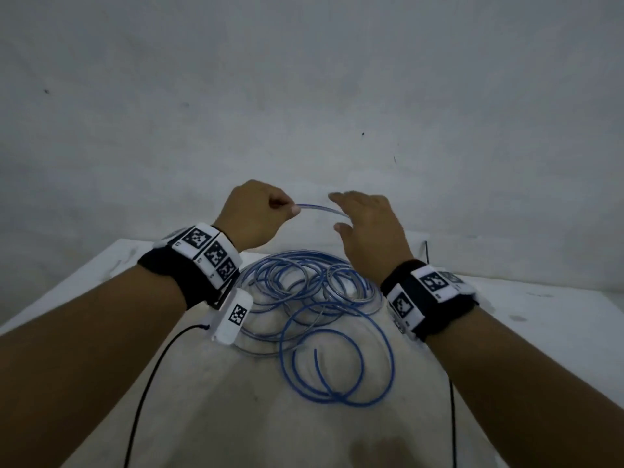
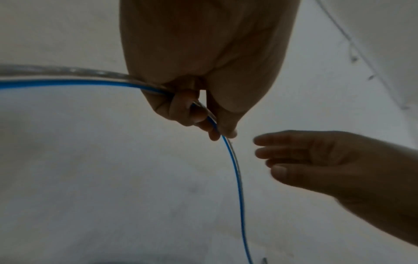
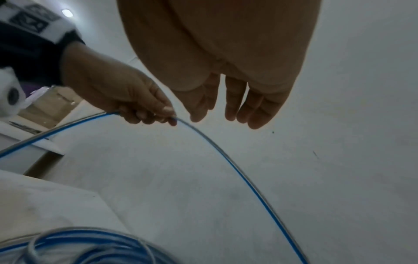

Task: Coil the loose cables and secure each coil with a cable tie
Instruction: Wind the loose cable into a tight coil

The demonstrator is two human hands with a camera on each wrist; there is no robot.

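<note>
The blue and clear cable [image 1: 314, 305] is spread in loose loops on the white table [image 1: 101, 292]; one raised stretch of it is pinched by the left hand [image 1: 256, 214]. The right hand [image 1: 368, 224] is held just beside that stretch, fingers straight, gripping nothing.

Glossy blue-and-clear plastic cable [image 1: 317, 298], matt white table [image 1: 540, 315], rough matt wall [image 1: 304, 96]
</note>
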